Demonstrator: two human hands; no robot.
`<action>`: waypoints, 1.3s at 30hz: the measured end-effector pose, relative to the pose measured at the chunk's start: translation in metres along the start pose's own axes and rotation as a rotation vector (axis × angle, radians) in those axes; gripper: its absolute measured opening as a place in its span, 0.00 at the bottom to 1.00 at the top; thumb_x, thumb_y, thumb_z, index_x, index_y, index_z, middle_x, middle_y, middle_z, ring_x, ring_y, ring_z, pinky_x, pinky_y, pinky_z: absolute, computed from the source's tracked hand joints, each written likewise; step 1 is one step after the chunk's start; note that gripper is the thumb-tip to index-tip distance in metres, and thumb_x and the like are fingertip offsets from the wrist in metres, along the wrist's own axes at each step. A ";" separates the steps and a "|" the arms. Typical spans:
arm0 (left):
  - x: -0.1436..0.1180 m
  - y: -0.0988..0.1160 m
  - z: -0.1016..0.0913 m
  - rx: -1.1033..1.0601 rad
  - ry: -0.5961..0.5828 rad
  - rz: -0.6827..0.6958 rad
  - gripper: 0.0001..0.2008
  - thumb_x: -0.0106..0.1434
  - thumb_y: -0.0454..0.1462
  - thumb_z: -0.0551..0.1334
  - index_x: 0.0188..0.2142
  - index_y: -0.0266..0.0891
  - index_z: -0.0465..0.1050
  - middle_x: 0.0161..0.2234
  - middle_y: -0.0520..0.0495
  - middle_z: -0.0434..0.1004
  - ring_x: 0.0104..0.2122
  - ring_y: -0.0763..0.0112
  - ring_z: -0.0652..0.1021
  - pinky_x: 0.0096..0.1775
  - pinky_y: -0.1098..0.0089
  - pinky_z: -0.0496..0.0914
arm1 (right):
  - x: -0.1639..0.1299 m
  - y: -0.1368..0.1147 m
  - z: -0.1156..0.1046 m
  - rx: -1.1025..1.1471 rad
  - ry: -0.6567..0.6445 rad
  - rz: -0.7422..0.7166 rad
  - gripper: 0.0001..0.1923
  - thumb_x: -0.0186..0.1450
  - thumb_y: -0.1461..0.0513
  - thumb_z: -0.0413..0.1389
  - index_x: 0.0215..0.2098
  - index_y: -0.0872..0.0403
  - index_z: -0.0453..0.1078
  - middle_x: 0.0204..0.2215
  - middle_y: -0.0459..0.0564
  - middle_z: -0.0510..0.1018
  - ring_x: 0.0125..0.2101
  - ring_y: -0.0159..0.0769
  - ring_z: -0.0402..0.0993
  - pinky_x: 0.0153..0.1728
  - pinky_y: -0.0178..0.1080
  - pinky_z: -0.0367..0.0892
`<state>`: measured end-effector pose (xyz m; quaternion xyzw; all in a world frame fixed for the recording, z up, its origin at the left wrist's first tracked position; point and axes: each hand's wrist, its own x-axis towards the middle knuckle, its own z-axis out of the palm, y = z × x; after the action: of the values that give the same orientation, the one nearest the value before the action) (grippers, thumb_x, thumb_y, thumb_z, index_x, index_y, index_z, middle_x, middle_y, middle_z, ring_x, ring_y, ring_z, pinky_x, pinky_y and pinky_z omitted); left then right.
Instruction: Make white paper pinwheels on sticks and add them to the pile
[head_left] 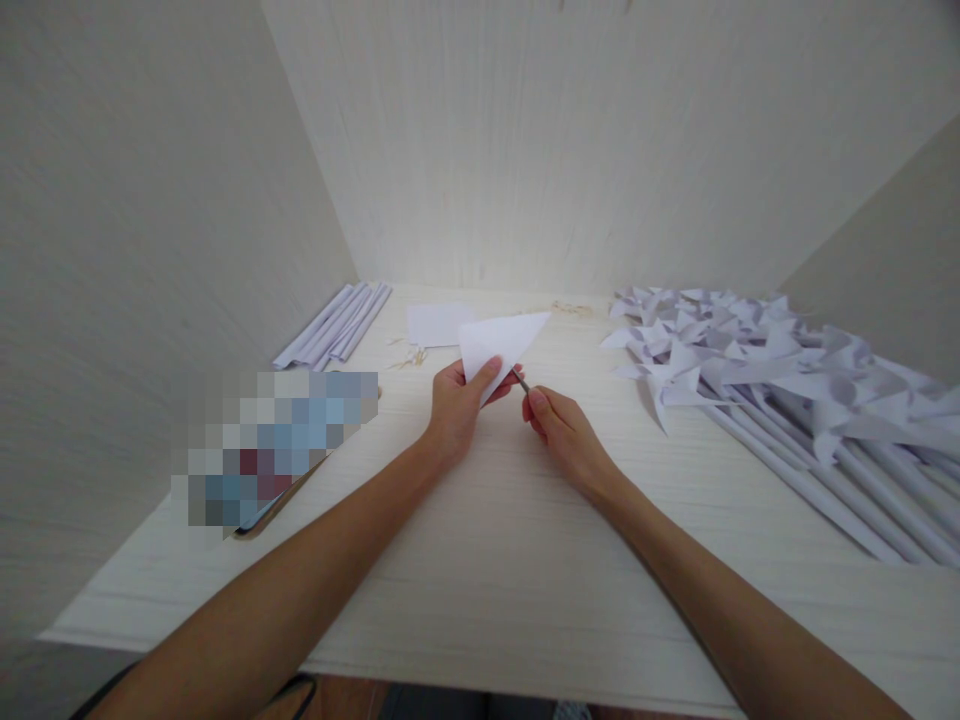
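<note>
Looking down from my head camera, I am holding a folded white paper triangle (pixel 499 345) just above the middle of the frame, over the pale wooden table (pixel 480 560). My left hand (pixel 457 405) is gripping its lower corner, thumb pressed on top of the paper and fingers curled behind it. My right hand (pixel 564 430) is sitting just beside it, fingers closed around a thin dark tool (pixel 519 380) whose tip is poking out toward the paper's lower edge; it is too small for me to say whether it is a blade, a pen or a pin.

I judge that I am working on the triangle's lower edge, with the tool tip meeting or almost meeting the paper, though I cannot tell if they are touching. The next move, as I see it, is calling for a steady left-hand pinch so the folds are not slipping, and a light, controlled stroke from the right.

Behind the triangle a flat paper sheet (pixel 435 325) is lying. At upper left a bundle of rolled paper sticks (pixel 334 325) is resting; at right a heap of finished paper pinwheels (pixel 757 370) is spreading toward the frame's edge. At left a blurred-out object (pixel 274 445) is lying.
</note>
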<state>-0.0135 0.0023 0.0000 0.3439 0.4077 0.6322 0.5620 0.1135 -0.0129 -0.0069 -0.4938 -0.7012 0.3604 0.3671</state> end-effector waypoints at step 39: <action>-0.001 0.002 0.000 -0.021 -0.003 -0.043 0.06 0.52 0.35 0.63 0.29 0.31 0.72 0.26 0.45 0.78 0.27 0.72 0.78 0.35 0.69 0.73 | -0.002 -0.009 0.000 -0.347 0.077 0.010 0.18 0.64 0.55 0.35 0.19 0.51 0.51 0.16 0.45 0.60 0.20 0.33 0.56 0.24 0.35 0.50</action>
<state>-0.0139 0.0017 0.0017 0.3302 0.4075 0.6238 0.5795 0.1098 -0.0174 0.0007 -0.5665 -0.7358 0.2165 0.3012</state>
